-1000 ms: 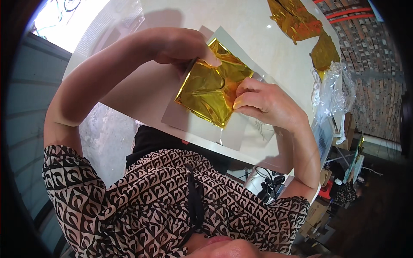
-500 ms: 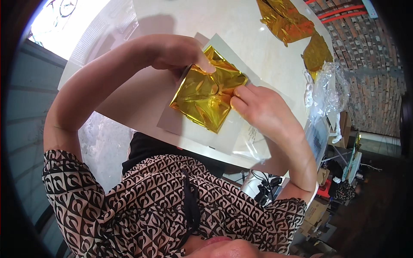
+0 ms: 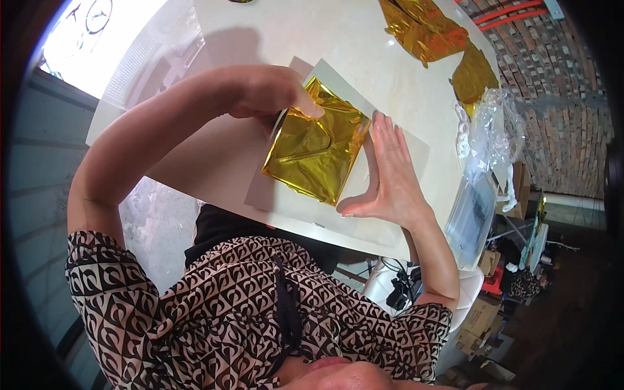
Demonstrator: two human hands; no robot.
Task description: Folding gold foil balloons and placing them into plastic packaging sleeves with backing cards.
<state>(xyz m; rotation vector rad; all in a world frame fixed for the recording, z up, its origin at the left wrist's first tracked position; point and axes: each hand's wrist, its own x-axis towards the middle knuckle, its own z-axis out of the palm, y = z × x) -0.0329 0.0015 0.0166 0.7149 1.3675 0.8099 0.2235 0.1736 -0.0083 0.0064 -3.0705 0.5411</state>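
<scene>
A square piece covered in shiny gold foil (image 3: 318, 153) is tilted over grey sheets of paper or card (image 3: 259, 192) on the white table. My left hand (image 3: 276, 94) grips its upper left edge, thumb lying on top of the foil; the other fingers are hidden beneath. Along the right edge, my right hand (image 3: 390, 172) is open. Its fingers stretch away from me together, while the thumb is spread out toward the near corner. Creases run across the foil, with a bent fold line near its middle.
Loose gold foil (image 3: 426, 29) lies at the far right of the white table (image 3: 312, 32). Clear crumpled plastic (image 3: 497, 136) and a clear flat plastic pack (image 3: 471, 211) are at the right edge. Clear plastic sheeting (image 3: 162, 49) lies far left. Cardboard boxes (image 3: 480, 318) stand lower right.
My right hand has let go of the foil's right side and opened flat along that edge. The gold square has shifted slightly nearer me; my left hand keeps its grip.
</scene>
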